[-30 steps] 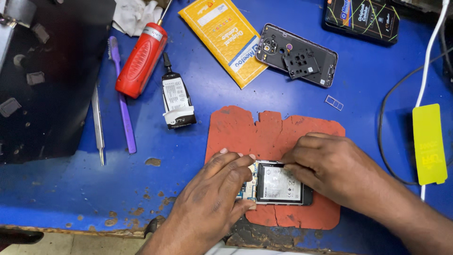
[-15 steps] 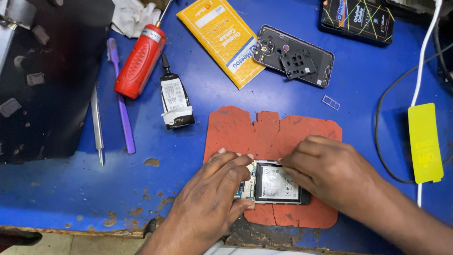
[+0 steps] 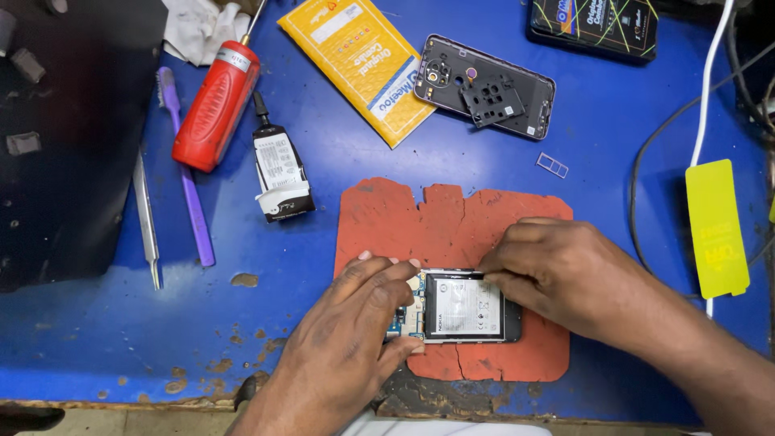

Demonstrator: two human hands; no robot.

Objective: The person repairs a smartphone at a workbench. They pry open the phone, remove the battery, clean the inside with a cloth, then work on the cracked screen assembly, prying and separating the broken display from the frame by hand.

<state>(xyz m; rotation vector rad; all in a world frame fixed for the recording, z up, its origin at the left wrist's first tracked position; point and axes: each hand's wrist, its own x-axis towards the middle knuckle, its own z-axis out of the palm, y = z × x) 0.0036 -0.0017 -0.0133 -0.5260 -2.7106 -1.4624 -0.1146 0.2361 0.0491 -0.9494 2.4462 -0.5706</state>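
Orange and cracked, the rubber mat (image 3: pixel 452 234) lies at about 5 o'clock on the blue bench (image 3: pixel 347 169), and the opened phone (image 3: pixel 462 307) rests on its near part, back off, battery label up, with a strip of circuit board showing at its left end. Against a second ago almost nothing has moved: the phone sits on the same spot and your hands have shifted only slightly, so you are working the same edge, with no part lifted free so far.

Your left hand (image 3: pixel 355 339) comes in from 7 o'clock, palm down, its fingers curled over the phone's left end and the thumb tucked under the near corner, clamping the body to the mat. Your right hand (image 3: pixel 565 274) reaches in from 4 o'clock, knuckles up, with the fingertips pressed together at the top edge of the battery; whether they pinch a tool or only the edge, I cannot tell.

Well apart at 12 o'clock lies the removed dark back cover (image 3: pixel 484 85), inner side up, and a small card tray (image 3: pixel 552 165) near it. At 11 o'clock sit a yellow packet (image 3: pixel 359 64) and a red cylinder tool (image 3: pixel 216 105) with a white rag (image 3: pixel 200 28) above it. At 10 o'clock lie a spare battery (image 3: pixel 278 173), a purple brush (image 3: pixel 184 165) and steel tweezers (image 3: pixel 147 218). A yellow strip (image 3: pixel 714 226) lies at 3 o'clock beside a white cable (image 3: pixel 710 73).
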